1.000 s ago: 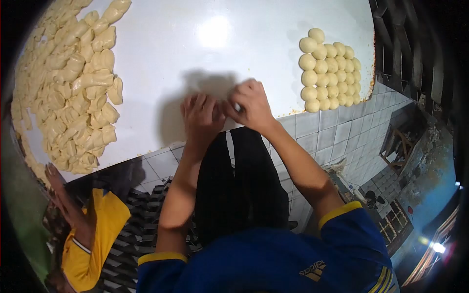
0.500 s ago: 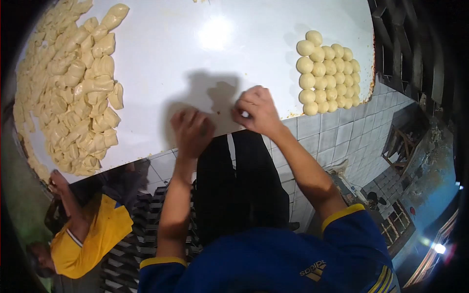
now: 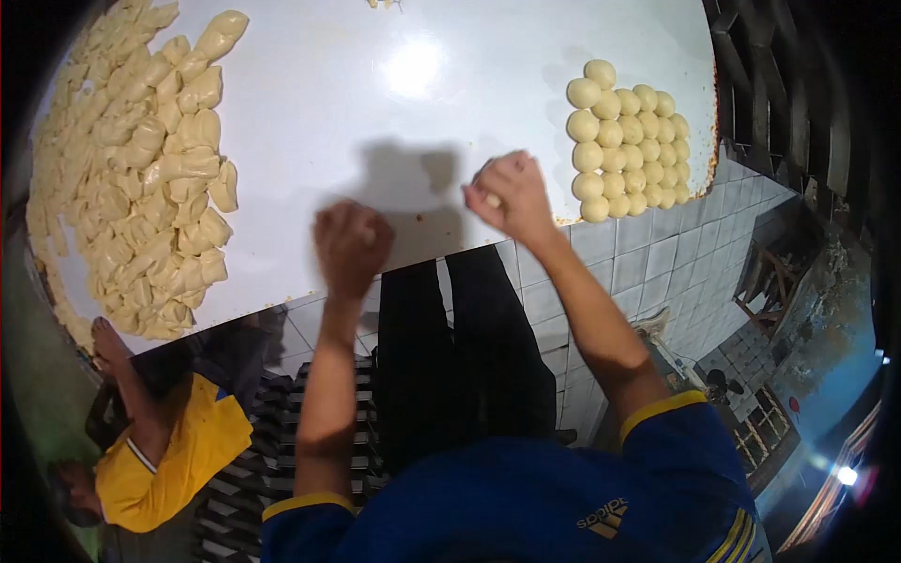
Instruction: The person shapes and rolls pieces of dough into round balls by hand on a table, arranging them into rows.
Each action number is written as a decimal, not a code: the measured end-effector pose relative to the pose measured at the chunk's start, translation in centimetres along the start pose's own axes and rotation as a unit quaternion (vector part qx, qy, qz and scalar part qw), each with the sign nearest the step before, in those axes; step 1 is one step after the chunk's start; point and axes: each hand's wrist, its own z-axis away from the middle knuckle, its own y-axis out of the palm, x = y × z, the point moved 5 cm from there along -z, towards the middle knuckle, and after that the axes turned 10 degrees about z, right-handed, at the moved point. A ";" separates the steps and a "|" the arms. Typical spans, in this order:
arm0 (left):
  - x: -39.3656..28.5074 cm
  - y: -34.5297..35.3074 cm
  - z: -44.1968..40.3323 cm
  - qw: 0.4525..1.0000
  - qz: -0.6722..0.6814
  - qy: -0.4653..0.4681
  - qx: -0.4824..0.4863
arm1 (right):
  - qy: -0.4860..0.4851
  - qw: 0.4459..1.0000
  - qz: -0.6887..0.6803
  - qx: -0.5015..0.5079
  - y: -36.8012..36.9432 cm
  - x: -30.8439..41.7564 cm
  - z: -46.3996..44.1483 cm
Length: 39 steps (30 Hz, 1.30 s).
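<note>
On the white table [image 3: 310,141], my left hand [image 3: 351,242] is curled close to the front edge, with a bit of pale dough showing between its fingers. My right hand [image 3: 511,197] is cupped to its right, and a piece of pale dough [image 3: 493,200] shows under its thumb side. The two hands are apart. Rows of round dough balls [image 3: 634,155] sit right of my right hand. A large heap of cut dough pieces [image 3: 141,178] covers the table's left side.
A co-worker in a yellow shirt [image 3: 178,460] is at the lower left, one hand [image 3: 111,340] at the table's edge by the dough heap. White tiles [image 3: 601,253] lie below the front edge. Dark slats [image 3: 788,103] stand beyond the right edge.
My hands have moved apart, the left one leftward and the right one rightward. The co-worker's arm and body have shifted at the lower left.
</note>
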 end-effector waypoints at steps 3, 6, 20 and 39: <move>1.1 -0.6 -4.1 0.997 -0.047 -0.054 -0.006 | 0.038 0.994 0.102 -0.016 0.0 -1.0 -4.2; -2.1 1.9 -6.3 0.999 0.038 -0.017 0.000 | 0.049 0.998 0.044 -0.011 2.0 2.2 -5.0; -3.3 2.9 -6.6 0.997 0.024 -0.039 0.055 | 0.035 0.997 0.019 0.072 2.5 1.7 -5.3; -4.5 -3.2 -3.5 0.960 0.082 -0.199 0.178 | 0.187 0.964 -0.157 0.101 -12.7 -10.9 -5.0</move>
